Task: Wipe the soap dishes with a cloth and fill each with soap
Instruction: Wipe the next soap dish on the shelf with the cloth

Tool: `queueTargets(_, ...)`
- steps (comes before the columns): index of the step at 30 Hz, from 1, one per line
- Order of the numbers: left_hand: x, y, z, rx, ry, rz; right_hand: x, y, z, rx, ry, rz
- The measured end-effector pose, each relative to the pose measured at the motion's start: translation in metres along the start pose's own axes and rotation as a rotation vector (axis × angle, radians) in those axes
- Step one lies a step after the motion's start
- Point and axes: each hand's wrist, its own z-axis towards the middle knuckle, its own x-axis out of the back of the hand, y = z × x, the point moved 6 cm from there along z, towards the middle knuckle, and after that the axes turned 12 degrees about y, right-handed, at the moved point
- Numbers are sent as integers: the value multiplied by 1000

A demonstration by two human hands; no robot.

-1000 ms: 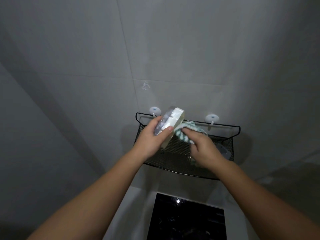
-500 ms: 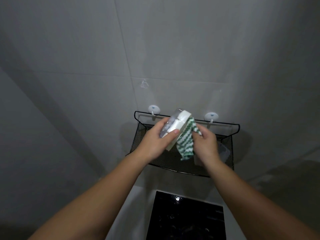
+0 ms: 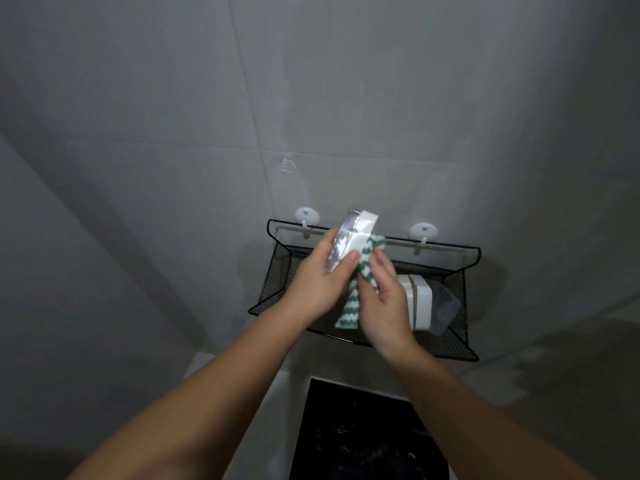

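1. My left hand (image 3: 311,285) is closed round the soap dish (image 3: 356,233), with the thumb across its white side and the fingers behind its shiny clear face. I hold it tipped on edge in the air, above the back rail of the mesh basket (image 3: 450,245), toward the left end.
2. My right hand (image 3: 384,299) holds the cloth (image 3: 348,311) with the fingers only lightly bent. It presses the bunched top of the cloth against the dish's white side, and the loose tail hangs down between my wrists.
3. The dish looks like light, rigid plastic, smooth and probably slippery when wet. I judge it is best gripped by its narrow edges, which leaves the broad faces free for wiping, and no hard squeeze is needed.
4. The cloth is soft and limp, so it works best bunched under the fingertips, not held by a corner.
5. A second soap dish (image 3: 419,299) lies in the basket near its right end, with a clear plastic piece (image 3: 445,306) just beside it toward the right wall. I judge the wiping step is in hand, and I can see no soap.
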Motion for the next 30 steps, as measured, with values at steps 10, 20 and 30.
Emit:
queueTargets(10, 4, -5, 2, 0, -70, -15, 18, 4, 22, -133, 159, 152)
queueTargets(20, 0, -4, 8, 36, -111, -8, 6, 14, 11, -299, 39, 297)
queueTargets(30, 32, -18, 25, -20, -55, 156, 58, -25, 62, -98, 202, 168)
